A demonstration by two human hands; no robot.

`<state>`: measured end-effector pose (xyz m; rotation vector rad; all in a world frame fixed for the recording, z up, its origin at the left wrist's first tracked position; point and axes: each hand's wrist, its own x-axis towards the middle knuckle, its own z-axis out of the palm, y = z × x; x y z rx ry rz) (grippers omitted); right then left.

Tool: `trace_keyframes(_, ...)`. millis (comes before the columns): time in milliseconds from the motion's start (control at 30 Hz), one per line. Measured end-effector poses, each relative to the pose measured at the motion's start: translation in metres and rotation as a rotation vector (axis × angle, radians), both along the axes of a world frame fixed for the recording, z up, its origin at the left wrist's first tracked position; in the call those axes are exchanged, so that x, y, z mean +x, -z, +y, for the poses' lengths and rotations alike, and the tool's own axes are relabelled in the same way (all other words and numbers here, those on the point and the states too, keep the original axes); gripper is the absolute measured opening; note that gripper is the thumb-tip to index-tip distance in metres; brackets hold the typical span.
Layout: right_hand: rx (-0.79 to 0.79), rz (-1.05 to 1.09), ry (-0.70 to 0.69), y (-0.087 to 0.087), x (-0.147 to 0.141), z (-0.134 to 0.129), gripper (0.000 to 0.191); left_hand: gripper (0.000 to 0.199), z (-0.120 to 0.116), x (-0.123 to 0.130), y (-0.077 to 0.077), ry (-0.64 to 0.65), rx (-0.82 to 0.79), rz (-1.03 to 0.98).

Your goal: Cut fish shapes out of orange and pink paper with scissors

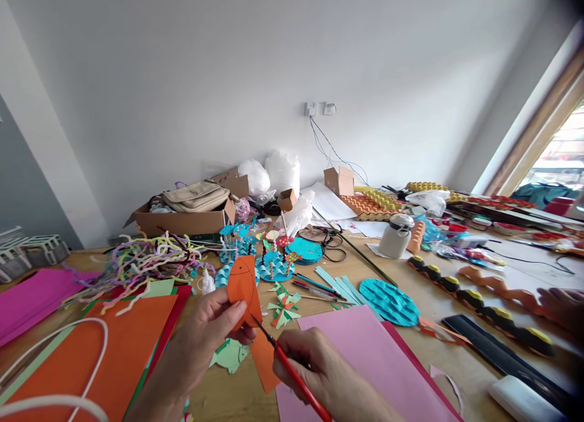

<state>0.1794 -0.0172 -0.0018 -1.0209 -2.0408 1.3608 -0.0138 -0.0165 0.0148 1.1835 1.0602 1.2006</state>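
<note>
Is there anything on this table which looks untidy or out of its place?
Yes, mildly. On the left, the fuzzy coloured strands lie in a loose tangle, some straying over the orange sheet. Behind them, a beige bag sits on the open cardboard box, which looks odd among craft materials.

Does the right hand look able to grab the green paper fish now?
Probably not: the right hand holds red-handled scissors against orange paper in the left hand, though the green paper fish lies nearby.
</note>
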Motion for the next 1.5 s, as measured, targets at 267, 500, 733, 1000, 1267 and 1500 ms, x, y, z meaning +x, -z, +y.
trace_keyframes(267,-0.039,0.01,0.005,0.0012,0.001,-0.0009,0.029,0.019,0.0007,-0.0009,0.0026,0.008,0.035,0.03)
trace_keyframes(500,0.03,-0.013,0.017,0.0022,0.0013,-0.0006,0.029,0.022,0.0,0.0,0.0037,-0.01,0.01,0.034)
trace_keyframes(733,0.122,-0.052,0.044,0.0005,-0.0002,-0.0007,0.027,0.019,0.0002,-0.0003,0.0018,-0.01,0.012,0.038)
trace_keyframes(1000,0.159,-0.076,0.055,-0.0002,0.0011,0.0,0.029,0.02,-0.0001,0.0004,0.0013,-0.015,0.009,0.039)
trace_keyframes(1267,0.125,-0.06,0.042,0.0045,0.0006,0.0003,0.024,0.019,0.0004,0.0016,0.0018,-0.013,0.003,0.036)
trace_keyframes(1500,0.13,-0.059,0.048,0.0051,0.0008,0.0005,0.025,0.018,-0.0009,0.0006,0.0081,0.032,0.022,0.025)
